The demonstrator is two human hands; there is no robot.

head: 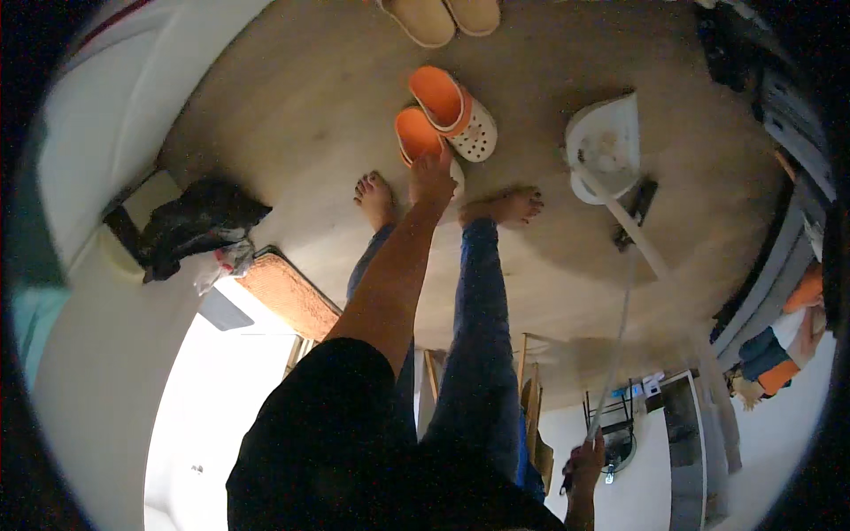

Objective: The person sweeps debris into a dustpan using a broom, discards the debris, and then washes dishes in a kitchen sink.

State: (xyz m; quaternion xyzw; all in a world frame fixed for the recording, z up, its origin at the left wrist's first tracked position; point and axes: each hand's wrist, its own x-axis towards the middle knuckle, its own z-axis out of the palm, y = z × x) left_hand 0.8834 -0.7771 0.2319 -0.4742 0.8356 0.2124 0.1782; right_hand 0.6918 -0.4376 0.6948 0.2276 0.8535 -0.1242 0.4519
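My left hand (431, 179) reaches down to a cream clog with an orange lining (417, 126), its fingers gripping the upper near the opening. That hand hides part of the clog. The matching clog (475, 133), with round vent holes, lies against it, slightly farther off. At the lower right, my right hand (586, 461) is closed around the thin pale handle (621, 325) of what looks like a broom. Its dark head (639, 212) rests on the floor beside a white long-handled dustpan (604, 143). Pale bits lie in the pan, too blurred to name.
My bare feet (377, 199) stand either side of the clogs on the wood-look floor (299, 146). Tan slippers (425, 20) lie farther off. To the left are a black cloth or bag (199, 226) and an orange mat (292, 292). Grey furniture (764, 265) lines the right.
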